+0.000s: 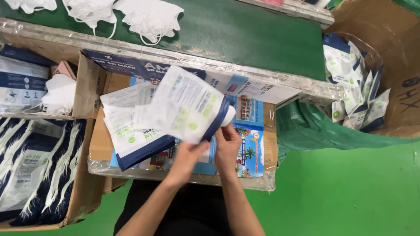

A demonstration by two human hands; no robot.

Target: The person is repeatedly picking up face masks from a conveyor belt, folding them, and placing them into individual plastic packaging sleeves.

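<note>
white-and-navy mask pouch (pixel 188 105) held tilted above the cardboard tray (pixel 98 144), over a pouch stack (pixel 131 131). left hand (pixel 188 157) grip clamped on its lower edge, right hand (pixel 227 146) grip clamped on its navy end. loose white masks (pixel 148 17) on green bench (pixel 245 35) behind.

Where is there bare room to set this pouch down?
Bare: the green belt right of the loose masks, and the green floor right of the work board. Crowded: the board under both hands, with its pouch stack; the left boxes and right box are full.
</note>
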